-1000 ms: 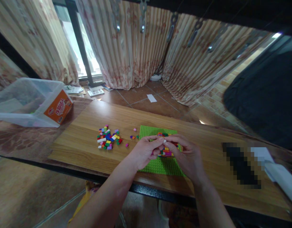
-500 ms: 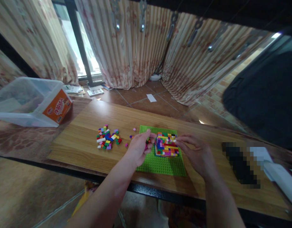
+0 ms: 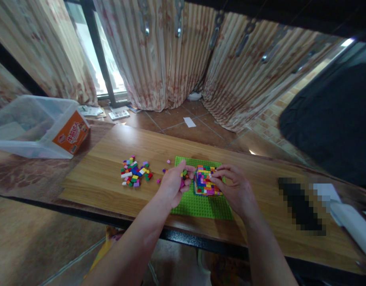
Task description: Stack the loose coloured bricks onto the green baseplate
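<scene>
The multicoloured brick block (image 3: 203, 183) sits on the upper part of my green baseplate (image 3: 197, 208). Half a second ago my right hand (image 3: 238, 190) was at the block's right edge; now it has come in over the middle, so the placing spot has shifted inward. Thumb and fingertip pinch what looks like a white brick (image 3: 211, 176), though it's too small to tell whether it's seated. My left hand (image 3: 171, 183) stays just beside, fingers half-curled around small bricks (image 3: 185, 173). Farther left, a loose pile (image 3: 135, 172) lies on the table (image 3: 96, 174).
</scene>
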Motion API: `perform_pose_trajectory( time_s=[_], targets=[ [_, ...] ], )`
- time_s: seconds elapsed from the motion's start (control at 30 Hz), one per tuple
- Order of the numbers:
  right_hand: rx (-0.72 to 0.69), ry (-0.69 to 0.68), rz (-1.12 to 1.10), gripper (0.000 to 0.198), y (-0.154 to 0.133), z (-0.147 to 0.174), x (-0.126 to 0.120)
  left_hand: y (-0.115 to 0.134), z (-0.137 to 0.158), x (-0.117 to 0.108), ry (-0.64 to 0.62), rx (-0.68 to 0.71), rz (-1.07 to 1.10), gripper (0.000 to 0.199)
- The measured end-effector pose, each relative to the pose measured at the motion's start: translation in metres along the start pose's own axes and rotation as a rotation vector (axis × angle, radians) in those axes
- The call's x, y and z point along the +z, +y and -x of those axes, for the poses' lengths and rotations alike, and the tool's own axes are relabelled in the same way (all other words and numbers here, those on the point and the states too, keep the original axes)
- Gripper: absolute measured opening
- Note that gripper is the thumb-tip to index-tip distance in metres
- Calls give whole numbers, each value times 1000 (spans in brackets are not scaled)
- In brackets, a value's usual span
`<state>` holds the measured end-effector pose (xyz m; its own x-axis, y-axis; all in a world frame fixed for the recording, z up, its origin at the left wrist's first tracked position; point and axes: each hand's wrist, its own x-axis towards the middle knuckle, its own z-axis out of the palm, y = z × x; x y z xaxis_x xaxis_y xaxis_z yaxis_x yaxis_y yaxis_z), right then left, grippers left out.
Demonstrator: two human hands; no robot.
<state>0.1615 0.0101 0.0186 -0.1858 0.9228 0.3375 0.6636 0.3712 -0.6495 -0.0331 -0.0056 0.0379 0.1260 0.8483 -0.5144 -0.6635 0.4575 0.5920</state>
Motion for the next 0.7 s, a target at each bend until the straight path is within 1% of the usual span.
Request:
perform_pose_trajectory(
  time_s=[0.27, 0.4, 0.53, 0.7],
  targets=[
    [-17, 21, 7, 10, -1, 2, 0, 0, 0, 1, 2, 11, -8, 31],
    [-38, 28, 33, 13, -3, 2, 1, -2, 0, 2, -4, -9, -6, 32],
    [-65, 44, 85, 11, -5, 1, 3, -4, -1, 3, -21, -18, 3, 33],
    [-34, 56, 99, 11, -5, 2, 6, -3, 0, 2, -71, -37, 53, 35]
  ],
)
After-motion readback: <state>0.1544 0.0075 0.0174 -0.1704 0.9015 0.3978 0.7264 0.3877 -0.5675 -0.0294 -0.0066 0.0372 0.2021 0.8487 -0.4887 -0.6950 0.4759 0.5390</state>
